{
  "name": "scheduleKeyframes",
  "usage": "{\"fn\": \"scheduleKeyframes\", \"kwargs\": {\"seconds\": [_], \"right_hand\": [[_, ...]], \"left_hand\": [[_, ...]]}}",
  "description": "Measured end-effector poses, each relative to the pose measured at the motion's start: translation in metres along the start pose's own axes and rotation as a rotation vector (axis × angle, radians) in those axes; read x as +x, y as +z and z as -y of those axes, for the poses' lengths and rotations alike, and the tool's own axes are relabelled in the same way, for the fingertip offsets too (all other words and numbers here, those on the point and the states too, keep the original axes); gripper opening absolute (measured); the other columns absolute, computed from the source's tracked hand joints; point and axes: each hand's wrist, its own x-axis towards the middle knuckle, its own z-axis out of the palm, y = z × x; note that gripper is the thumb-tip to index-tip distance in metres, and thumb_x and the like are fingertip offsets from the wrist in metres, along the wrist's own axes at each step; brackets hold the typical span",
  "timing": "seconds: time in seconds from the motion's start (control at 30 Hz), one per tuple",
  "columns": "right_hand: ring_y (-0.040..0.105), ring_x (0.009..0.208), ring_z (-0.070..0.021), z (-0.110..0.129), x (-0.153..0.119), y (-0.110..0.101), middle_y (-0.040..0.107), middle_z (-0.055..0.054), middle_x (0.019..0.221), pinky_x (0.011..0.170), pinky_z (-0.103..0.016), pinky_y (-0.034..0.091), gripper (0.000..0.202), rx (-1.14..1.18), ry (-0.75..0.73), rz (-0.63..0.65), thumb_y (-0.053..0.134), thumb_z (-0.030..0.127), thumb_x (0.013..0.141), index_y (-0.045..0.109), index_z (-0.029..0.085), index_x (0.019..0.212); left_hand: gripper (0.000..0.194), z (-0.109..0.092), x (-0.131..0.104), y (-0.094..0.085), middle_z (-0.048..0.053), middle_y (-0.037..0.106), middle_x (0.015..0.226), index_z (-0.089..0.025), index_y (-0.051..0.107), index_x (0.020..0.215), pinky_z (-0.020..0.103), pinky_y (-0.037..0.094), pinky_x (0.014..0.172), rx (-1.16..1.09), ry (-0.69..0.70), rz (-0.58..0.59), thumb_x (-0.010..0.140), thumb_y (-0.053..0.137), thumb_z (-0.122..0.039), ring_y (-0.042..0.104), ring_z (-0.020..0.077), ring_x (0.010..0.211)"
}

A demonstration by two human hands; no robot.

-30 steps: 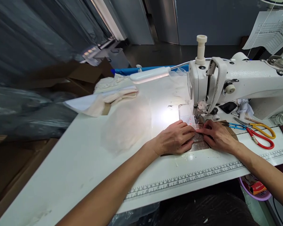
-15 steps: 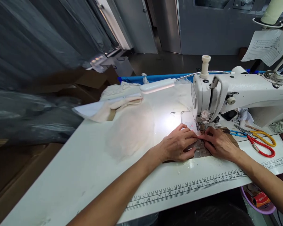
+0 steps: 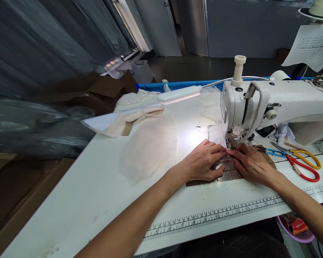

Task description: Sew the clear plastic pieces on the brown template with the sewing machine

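The needle and presser foot area (image 3: 231, 143) of a white sewing machine (image 3: 258, 96) stands just beyond my hands. My left hand (image 3: 204, 161) rests at its left front, fingers drawn together and pointing at the foot. From the right, my right hand (image 3: 251, 163) meets it, thumb and forefinger pressed together. Both sets of fingertips come together at the edge of a small pale piece, too hidden to name. Under the hands lies a brown, shiny, taped sheet (image 3: 228, 173) with fine lines across it.
Blue thread snips (image 3: 274, 152) and scissors with red and yellow handles (image 3: 307, 163) lie to the right. A lit lamp (image 3: 180, 94) hangs over the white table (image 3: 97, 193). Pale sheer fabric (image 3: 150, 150) and folded cloth (image 3: 123, 123) lie left. A printed ruler (image 3: 218, 216) follows the front edge.
The view has shifted slightly, so the machine and scissors appear farther right. Both hands stay together in front of the presser foot, with only slight finger movement.
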Motion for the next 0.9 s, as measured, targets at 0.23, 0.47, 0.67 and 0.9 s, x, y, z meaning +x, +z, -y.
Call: {"fn": "scheduleKeyframes", "kwargs": {"seconds": [0.23, 0.47, 0.67, 0.9], "right_hand": [[0.059, 0.072, -0.0193, -0.001, 0.000, 0.002, 0.064, -0.012, 0.095, 0.067, -0.034, 0.047, 0.035, -0.056, -0.011, -0.036, 0.038, 0.023, 0.097, 0.061, 0.017, 0.123], [0.059, 0.070, -0.0206, 0.001, 0.004, 0.001, 0.064, -0.014, 0.098, 0.065, -0.035, 0.048, 0.036, -0.041, 0.018, -0.009, 0.040, 0.022, 0.095, 0.060, 0.019, 0.125], [0.061, 0.067, -0.0171, -0.009, -0.001, -0.003, 0.067, -0.011, 0.098, 0.063, -0.030, 0.048, 0.036, 0.103, 0.081, -0.020, 0.040, 0.029, 0.098, 0.065, 0.022, 0.124], [0.059, 0.064, -0.0184, -0.033, 0.008, -0.005, 0.065, -0.006, 0.072, 0.061, -0.030, 0.048, 0.039, 0.408, 0.248, -0.100, 0.037, 0.037, 0.100, 0.067, 0.018, 0.085]], "left_hand": [[0.032, -0.001, 0.001, 0.001, 0.010, 0.064, 0.109, -0.015, 0.063, 0.108, 0.039, 0.045, 0.079, 0.085, -0.033, 0.051, 0.087, 0.049, -0.035, 0.059, 0.0220, 0.084], [0.036, 0.000, 0.003, 0.000, 0.012, 0.062, 0.113, -0.014, 0.062, 0.109, 0.040, 0.045, 0.078, 0.138, -0.049, 0.082, 0.088, 0.049, -0.040, 0.059, 0.0233, 0.088], [0.041, 0.002, 0.005, 0.001, 0.014, 0.060, 0.114, -0.011, 0.060, 0.113, 0.041, 0.045, 0.080, 0.149, -0.058, 0.076, 0.089, 0.050, -0.042, 0.058, 0.0260, 0.094], [0.045, 0.006, 0.008, -0.002, 0.012, 0.061, 0.104, -0.012, 0.062, 0.113, 0.038, 0.043, 0.076, 0.203, -0.076, 0.112, 0.090, 0.048, -0.049, 0.057, 0.0239, 0.087]]}}
